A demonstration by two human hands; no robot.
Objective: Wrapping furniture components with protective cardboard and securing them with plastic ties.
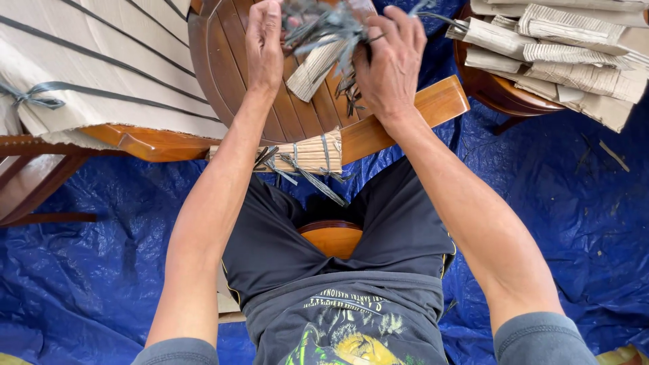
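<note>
- A blue tarp [101, 270] covers the floor; a round wooden bench [223, 74] of dark slats stands before the seated person, with a stack of folded ribbed cardboard pieces [574, 61] on a second bench off to the right.
- The right hand [391, 64] is closed around a bunch of grey strips [324, 27]; a folded cardboard piece [312, 71] sits just under that grip, its long axis slanting down and to the left.
- The left hand [263, 44] lies flat just left of the bunch, fingers pressed together, perhaps touching the strips; its fingertips are cut off by the top edge.
- The right grip is the nearer to the cardboard.
- A tied cardboard bundle [307, 154] rests below both hands at the near bench edge.
- The bunch's upper end is out of frame.
</note>
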